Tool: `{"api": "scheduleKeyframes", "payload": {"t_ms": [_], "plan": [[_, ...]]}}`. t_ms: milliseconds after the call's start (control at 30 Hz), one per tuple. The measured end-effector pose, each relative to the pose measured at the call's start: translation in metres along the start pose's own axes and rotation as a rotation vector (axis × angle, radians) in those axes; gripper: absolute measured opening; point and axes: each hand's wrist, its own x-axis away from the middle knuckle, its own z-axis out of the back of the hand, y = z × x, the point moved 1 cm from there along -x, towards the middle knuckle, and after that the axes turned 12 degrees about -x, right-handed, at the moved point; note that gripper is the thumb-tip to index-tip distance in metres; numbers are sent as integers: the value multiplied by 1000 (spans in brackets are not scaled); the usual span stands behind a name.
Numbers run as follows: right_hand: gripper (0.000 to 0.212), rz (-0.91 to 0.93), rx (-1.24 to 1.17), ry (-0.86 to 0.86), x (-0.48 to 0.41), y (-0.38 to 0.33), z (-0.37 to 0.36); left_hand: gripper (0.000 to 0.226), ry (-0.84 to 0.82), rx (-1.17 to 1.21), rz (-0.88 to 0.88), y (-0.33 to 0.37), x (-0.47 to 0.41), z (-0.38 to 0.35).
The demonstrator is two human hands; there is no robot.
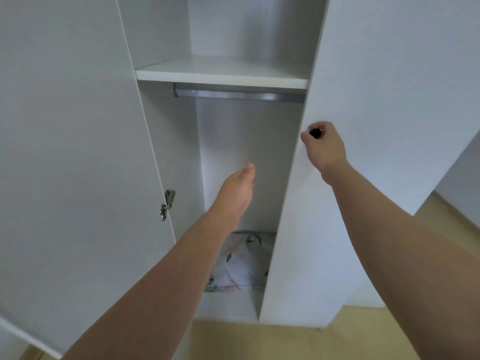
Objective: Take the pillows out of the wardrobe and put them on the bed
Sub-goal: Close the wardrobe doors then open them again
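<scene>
A white wardrobe (220, 71) stands in front of me with its left door (72, 152) swung wide. At the bottom of the compartment lies a floral pillow (241, 261), white with pink flowers and dark leaves, partly hidden behind my left forearm and the right door. My left hand (237, 189) reaches into the compartment, high above the pillow, fingers together and holding nothing. My right hand (324, 146) is closed on the small black knob (315, 133) of the right door (376, 126), which stands part way across the opening.
A white shelf (220, 74) crosses the wardrobe above a metal hanging rail (239, 94). A steel hinge (167, 203) sits on the left door's inner edge. Yellowish wooden floor (259, 339) runs below and to the right. No bed is in view.
</scene>
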Motion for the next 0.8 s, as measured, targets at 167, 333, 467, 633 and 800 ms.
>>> {"api": "scheduleKeyframes", "payload": {"t_ms": [167, 333, 467, 633, 800], "plan": [[23, 15, 26, 104, 17, 1, 15, 56, -105, 7, -24, 4, -19, -26], [12, 97, -107, 208, 71, 0, 34, 53, -240, 113, -95, 23, -21, -60], [35, 91, -151, 252, 106, -1, 72, 35, -420, 117, -170, 39, -2, -95], [41, 65, -268, 363, 137, -3, 121, 25, -549, 22, -247, 50, 16, -130], [32, 29, -513, 496, 168, -1, 175, 25, -857, -44, -307, 55, 33, -180]]}}
